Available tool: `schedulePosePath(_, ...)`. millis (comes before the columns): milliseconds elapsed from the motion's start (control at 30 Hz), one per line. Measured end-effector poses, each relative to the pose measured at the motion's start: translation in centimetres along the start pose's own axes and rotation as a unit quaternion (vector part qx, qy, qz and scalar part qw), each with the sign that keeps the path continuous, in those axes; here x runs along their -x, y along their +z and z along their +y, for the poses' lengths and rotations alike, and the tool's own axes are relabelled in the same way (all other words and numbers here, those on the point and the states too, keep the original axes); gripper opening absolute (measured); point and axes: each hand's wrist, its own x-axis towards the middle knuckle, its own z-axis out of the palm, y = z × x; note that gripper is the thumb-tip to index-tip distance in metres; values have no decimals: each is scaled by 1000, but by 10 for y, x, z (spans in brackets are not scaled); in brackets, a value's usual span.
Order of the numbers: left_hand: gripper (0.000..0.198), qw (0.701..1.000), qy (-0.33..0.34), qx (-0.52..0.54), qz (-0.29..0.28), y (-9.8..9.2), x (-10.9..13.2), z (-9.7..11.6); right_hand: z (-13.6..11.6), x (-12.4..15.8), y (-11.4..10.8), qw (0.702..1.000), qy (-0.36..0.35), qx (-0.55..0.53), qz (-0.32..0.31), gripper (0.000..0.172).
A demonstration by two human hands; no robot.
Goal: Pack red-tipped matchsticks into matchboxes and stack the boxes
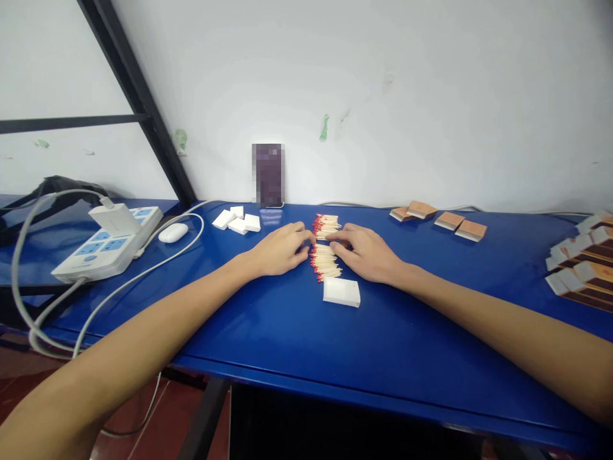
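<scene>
A row of red-tipped matches [327,255] lies on the blue table in two bunches with a narrow gap between them. My left hand [282,249] comes in from the left, its fingers bent and their tips against the red heads near the gap. From the other side, my right hand [366,252] has its index finger and thumb close together at the bare wooden ends. Both hands rest low on the table, holding matches between their fingertips. Just in front of the near bunch lies a white matchbox tray [341,291].
Several small white trays [237,220] lie at the back left. Orange-brown matchbox sleeves [450,222] sit at the back right, with more sleeves [584,262] at the right edge. A phone [269,176] leans on the wall. A power strip [108,246], cables and a white case [173,232] occupy the left.
</scene>
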Motion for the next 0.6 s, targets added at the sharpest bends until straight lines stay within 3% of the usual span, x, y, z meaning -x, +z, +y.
schedulePosePath(233, 34, 999, -25, -13, 17, 0, 1, 1, 0, 0, -1, 1000, 0, -10, -3, 36)
schedulePosePath(600, 37, 999, -35, -36, -2, 2, 0, -2, 1, 1, 0, 1000, -7, -9, 0, 37)
